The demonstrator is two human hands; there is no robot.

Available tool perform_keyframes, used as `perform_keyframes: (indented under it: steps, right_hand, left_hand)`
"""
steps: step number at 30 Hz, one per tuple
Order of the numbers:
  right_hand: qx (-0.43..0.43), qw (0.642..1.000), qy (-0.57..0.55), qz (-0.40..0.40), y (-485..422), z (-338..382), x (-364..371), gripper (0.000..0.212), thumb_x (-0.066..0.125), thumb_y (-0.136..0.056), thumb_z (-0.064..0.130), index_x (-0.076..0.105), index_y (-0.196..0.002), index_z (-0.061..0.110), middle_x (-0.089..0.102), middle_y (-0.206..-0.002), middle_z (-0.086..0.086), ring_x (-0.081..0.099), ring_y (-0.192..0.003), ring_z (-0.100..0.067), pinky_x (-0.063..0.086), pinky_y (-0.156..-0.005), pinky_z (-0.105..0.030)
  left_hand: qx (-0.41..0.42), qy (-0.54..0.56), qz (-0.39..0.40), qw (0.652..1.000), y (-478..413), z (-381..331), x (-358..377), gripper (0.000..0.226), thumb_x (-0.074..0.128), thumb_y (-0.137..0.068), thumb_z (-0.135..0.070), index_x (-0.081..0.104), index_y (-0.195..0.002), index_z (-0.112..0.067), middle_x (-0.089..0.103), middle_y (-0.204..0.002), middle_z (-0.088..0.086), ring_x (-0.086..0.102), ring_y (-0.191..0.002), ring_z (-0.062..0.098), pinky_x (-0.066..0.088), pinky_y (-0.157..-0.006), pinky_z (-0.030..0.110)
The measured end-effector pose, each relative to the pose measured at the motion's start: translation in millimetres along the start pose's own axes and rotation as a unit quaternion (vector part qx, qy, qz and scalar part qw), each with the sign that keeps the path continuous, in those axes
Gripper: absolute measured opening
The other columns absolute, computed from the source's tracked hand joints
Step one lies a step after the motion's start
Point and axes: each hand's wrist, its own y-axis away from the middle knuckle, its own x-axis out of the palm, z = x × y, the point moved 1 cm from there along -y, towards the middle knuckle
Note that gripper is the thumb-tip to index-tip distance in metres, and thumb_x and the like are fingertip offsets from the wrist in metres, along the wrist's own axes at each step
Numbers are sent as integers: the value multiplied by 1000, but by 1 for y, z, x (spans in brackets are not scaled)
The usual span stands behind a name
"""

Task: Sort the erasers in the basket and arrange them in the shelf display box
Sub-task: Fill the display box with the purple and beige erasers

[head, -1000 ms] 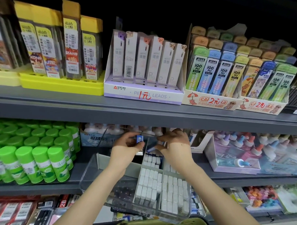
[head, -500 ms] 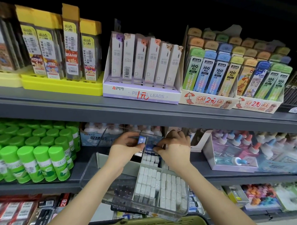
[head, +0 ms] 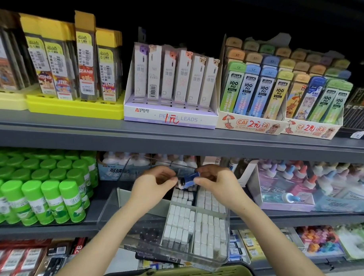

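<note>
Eraser [head: 187,180] pinched at both ends by left hand [head: 153,187] and right hand [head: 216,183]; seat upright, flush in box [head: 111,214]

I am in a stationery shop. My left hand [head: 152,186] and right hand [head: 217,182] are at a grey metal shelf unit [head: 94,138] stocked tier above tier. Straight above them stands a cardboard display box [head: 170,118] printed "PENCIL LEADS", with a price scrawled on it in red. Up to the right, boxes of lead tubes [head: 251,126] carry printed prices. Left of my hands stand ranks of identical green glue sticks [head: 45,196], and to the right are rows of glue bottles [head: 302,181]. Up to the left, the packs [head: 85,64] bear barcode price stickers.
</note>
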Motion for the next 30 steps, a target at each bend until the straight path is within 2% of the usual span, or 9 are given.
perform_keyframes:
  steps: [4, 8, 10, 12, 14, 17, 21, 25, 30]
  right_hand:
    - [11, 997, 64, -29, -1, -9, 4, 28, 72, -81, 35, 64, -102, 20, 65, -90, 6, 59, -83, -9, 43, -68, -13]
    - [11, 991, 125, -48, -2, -13, 21, 31, 72, -78, 43, 70, -99, 20, 68, -90, 8, 60, -91, -10, 45, -80, -22]
    - [-38, 963, 243, -115, -2, -14, 23, 28, 74, -71, 49, 75, -83, 24, 70, -86, 6, 58, -93, -17, 42, -83, -33]
    - [-83, 923, 340, -159, -3, -17, 24, 30, 81, -53, 54, 75, -65, 28, 66, -75, 5, 60, -80, -24, 43, -72, -38]
    - [-95, 899, 392, -169, -4, -19, 27, 33, 87, -39, 54, 74, -60, 31, 60, -71, 4, 59, -71, -25, 43, -65, -35]
    - [-79, 912, 361, -177, -6, -20, 33, 30, 85, -38, 50, 73, -61, 35, 57, -75, 4, 58, -72, -26, 40, -67, -35]
    - [-59, 918, 345, -187, -11, -18, 42, 30, 88, -35, 31, 71, -60, 37, 56, -76, 3, 56, -72, -27, 41, -66, -38]
    - [-53, 912, 359, -193, -17, -21, 41, 29, 89, -36, 33, 71, -58, 39, 58, -75, 2, 58, -70, -29, 42, -64, -38]
    - [-32, 923, 327, -202, -17, -28, 35, 21, 84, -49, 40, 73, -66, 39, 60, -81, 2, 57, -79, -30, 31, -70, -35]
  left_hand:
    - [45, -203, 20, 978, 7, 16, -4, 24, 56, -90, -39, 59, -113, -34, 57, -111, -20, 54, -99, 5, 39, -84, 21]
    - [70, -259, 61, 962, 8, 28, -1, 51, 41, -76, -62, 56, -120, -41, 50, -121, -20, 47, -114, 9, 35, -97, 28]
    - [85, -286, 73, 951, 7, 29, 0, 70, 27, -67, -71, 54, -124, -42, 49, -124, -22, 43, -118, 8, 31, -98, 27]
    - [94, -300, 76, 946, 7, 30, -1, 81, 18, -61, -73, 52, -128, -42, 49, -127, -21, 42, -120, 9, 30, -97, 27]
    - [99, -307, 78, 943, 7, 30, -1, 80, 18, -63, -73, 50, -130, -42, 49, -129, -20, 40, -122, 10, 28, -99, 28]
    - [95, -312, 86, 941, 8, 30, 0, 68, 28, -72, -68, 49, -131, -42, 48, -132, -18, 39, -125, 12, 26, -105, 30]
    - [97, -326, 83, 937, 10, 32, 1, 81, 10, -68, -74, 46, -133, -43, 50, -135, -12, 43, -127, 20, 31, -104, 32]
    - [76, -348, 77, 931, 7, 31, 10, 49, 35, -91, -61, 38, -138, -45, 45, -141, -10, 38, -132, 23, 32, -105, 30]
    - [62, -344, 54, 935, 2, 30, 18, 46, 39, -93, -55, 37, -138, -46, 44, -141, -10, 36, -133, 23, 35, -103, 30]
